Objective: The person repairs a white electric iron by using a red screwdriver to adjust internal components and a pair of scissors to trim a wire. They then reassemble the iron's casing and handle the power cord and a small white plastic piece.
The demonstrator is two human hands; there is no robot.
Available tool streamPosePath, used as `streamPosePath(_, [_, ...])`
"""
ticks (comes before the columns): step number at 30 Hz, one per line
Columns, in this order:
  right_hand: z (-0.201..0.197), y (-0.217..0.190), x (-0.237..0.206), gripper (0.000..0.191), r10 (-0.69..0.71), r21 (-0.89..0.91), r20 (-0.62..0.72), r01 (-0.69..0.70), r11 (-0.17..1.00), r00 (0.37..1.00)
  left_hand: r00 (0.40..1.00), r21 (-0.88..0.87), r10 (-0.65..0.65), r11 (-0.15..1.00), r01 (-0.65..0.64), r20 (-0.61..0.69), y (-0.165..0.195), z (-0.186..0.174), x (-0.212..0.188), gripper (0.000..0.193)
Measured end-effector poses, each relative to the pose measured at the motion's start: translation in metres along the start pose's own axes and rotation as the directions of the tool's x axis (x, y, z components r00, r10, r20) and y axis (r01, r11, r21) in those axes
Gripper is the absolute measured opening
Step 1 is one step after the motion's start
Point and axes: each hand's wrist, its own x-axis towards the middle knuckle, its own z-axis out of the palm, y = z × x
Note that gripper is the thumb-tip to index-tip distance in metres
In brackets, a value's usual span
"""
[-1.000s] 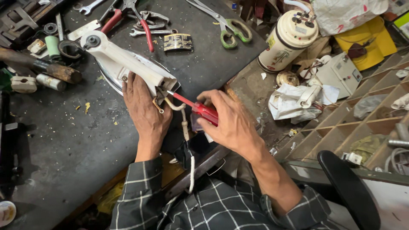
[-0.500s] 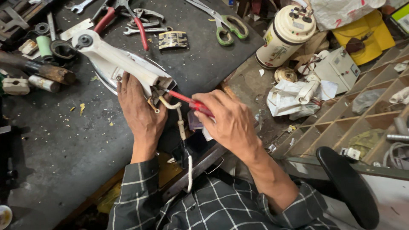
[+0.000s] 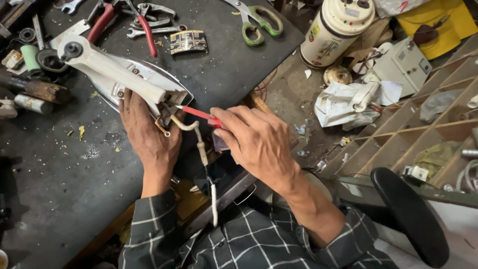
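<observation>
The left hand (image 3: 149,137) presses down flat on the rear of an upturned clothes iron (image 3: 119,74), fingers spread over its white plastic handle and open back end; the right hand (image 3: 256,142) pinches a thin red-handled screwdriver (image 3: 199,113), its tip inside the opening just past the left fingertips. A stiff cream-sleeved wire (image 3: 199,144) loops out between both hands and hangs toward the checked shirt. The likely risk is the slim tip slipping off a small screw and jabbing the left fingers, since the glossy chrome soleplate could skid on the gritty dark bench (image 3: 59,189). Green-handled scissors (image 3: 256,22) lie well beyond the fingers
</observation>
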Motion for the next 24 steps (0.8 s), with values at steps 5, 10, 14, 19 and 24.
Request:
streamPosePath(5, [0.003,0.004,0.009,0.031,0.078,0.17,0.123,-0.098,0.981,0.989,1.0,0.006,-0.019,1.0,0.019,-0.007,0.0,-0.002,0.003,0.071])
streamPosePath(10, [0.002,0.007,0.007,0.032,0.011,0.109,0.099,-0.022,0.994,0.995,0.999,0.027,-0.041,0.999,0.041,-0.01,0.001,0.0,0.003,0.072])
streamPosePath(14, [0.009,0.006,0.002,0.036,-0.013,0.064,0.018,0.012,0.998,1.0,0.999,-0.005,-0.049,0.999,0.049,-0.014,-0.002,0.0,-0.001,0.074])
streamPosePath(19, [0.012,0.007,0.004,0.04,0.021,0.257,0.094,-0.045,0.965,0.995,0.999,0.005,-0.035,0.999,0.035,-0.023,-0.003,0.002,-0.002,0.073])
streamPosePath(24, [0.014,0.002,0.001,0.033,-0.035,0.004,0.01,0.035,0.999,0.999,0.999,-0.032,-0.034,0.999,0.033,-0.019,-0.004,0.003,-0.003,0.073])
